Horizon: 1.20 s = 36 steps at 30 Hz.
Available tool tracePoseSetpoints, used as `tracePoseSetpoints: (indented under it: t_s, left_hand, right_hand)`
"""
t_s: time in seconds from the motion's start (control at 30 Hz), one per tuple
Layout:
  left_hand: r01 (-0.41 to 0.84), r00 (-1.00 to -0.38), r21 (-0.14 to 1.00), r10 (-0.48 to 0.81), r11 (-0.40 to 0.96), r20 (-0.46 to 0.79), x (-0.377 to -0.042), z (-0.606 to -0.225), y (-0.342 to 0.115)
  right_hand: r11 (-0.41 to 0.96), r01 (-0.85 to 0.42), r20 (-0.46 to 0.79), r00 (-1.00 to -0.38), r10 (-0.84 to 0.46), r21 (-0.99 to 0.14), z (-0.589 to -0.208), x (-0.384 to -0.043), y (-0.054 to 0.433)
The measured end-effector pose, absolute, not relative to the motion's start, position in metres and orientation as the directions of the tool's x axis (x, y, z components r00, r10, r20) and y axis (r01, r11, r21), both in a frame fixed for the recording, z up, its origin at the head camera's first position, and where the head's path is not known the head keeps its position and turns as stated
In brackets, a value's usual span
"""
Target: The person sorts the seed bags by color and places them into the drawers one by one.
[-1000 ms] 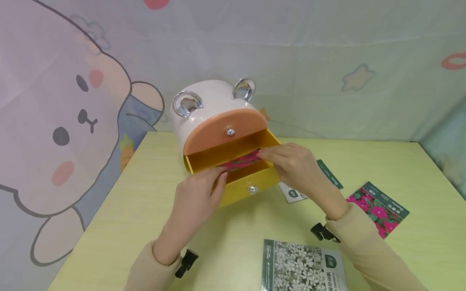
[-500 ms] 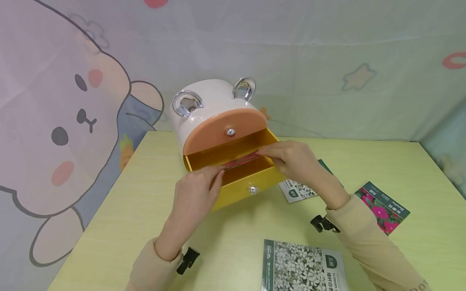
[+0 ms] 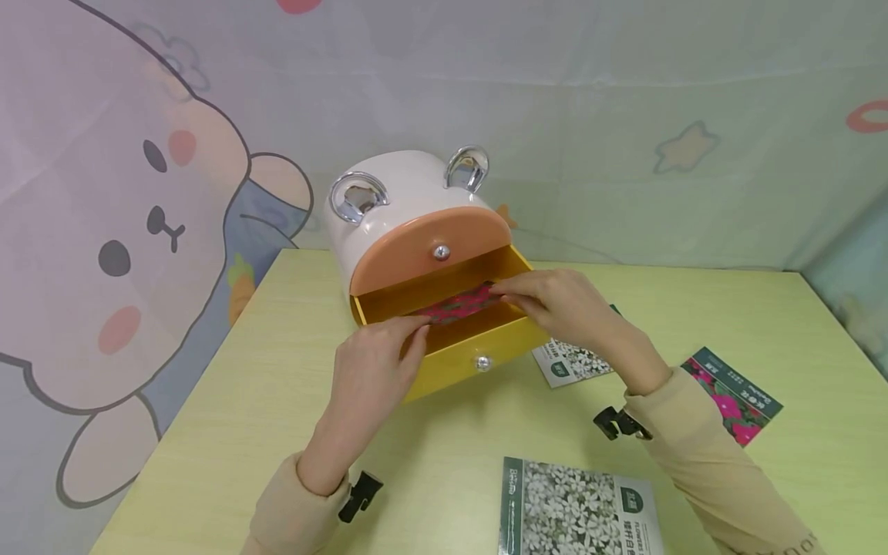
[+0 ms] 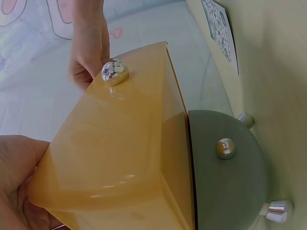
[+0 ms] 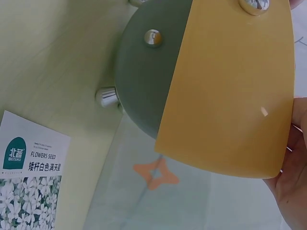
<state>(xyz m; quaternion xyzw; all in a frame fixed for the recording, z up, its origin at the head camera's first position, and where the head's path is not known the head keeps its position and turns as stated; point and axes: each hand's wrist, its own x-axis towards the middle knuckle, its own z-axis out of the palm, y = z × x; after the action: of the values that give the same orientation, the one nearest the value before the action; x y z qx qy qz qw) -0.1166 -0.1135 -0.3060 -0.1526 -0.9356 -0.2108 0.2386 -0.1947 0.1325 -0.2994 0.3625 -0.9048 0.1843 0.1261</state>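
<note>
A seed packet printed with pink flowers (image 3: 460,305) spans the inside of a pulled-out yellow drawer (image 3: 447,374). My left hand (image 3: 371,366) pinches its left end, and my right hand (image 3: 565,308) pinches its right end. The drawer belongs to a white animal-shaped cabinet (image 3: 405,173) with shiny silver ears. Above it, the orange drawer (image 3: 398,262) is closed. Both wrist views show the yellow drawer from the front, hiding most of the packet, with a closed green drawer (image 4: 228,177) underneath.
On the table (image 3: 291,308), a white-flower seed packet (image 3: 569,509) lies at the front. Another white-flower packet (image 3: 572,364) is partly behind my right hand. A pink-flower packet (image 3: 735,397) lies farther right. A printed cloth (image 3: 590,139) hangs behind the table.
The packet in the drawer tilts to a thin strip at half a second ago, then shows more of its flowered face now. Both hands keep hold of it and shift only slightly.
</note>
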Motion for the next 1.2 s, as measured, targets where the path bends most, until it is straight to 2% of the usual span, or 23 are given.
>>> tracePoseSetpoints:
  t_s: [0.27,0.53,0.87,1.2]
  left_hand:
    - [0.414,-0.819,0.321,0.195,0.852,0.539,-0.117,-0.306,-0.113]
    - [0.430,-0.808,0.310,0.208,0.848,0.551,-0.115,-0.305,-0.111]
    - [0.487,-0.724,0.222,0.248,0.845,0.644,-0.111,-0.311,-0.107]
    - [0.512,-0.647,0.132,0.281,0.849,0.708,-0.101,-0.314,-0.104]
  right_hand:
    - [0.672,-0.697,0.365,-0.710,-0.602,-0.248,-0.300,-0.195,0.133]
    - [0.659,-0.707,0.421,-0.695,-0.583,-0.257,-0.303,-0.193,0.134]
    - [0.648,-0.718,0.480,-0.676,-0.559,-0.256,-0.307,-0.186,0.137]
    - [0.607,-0.758,0.554,-0.621,-0.555,-0.241,-0.308,-0.173,0.141]
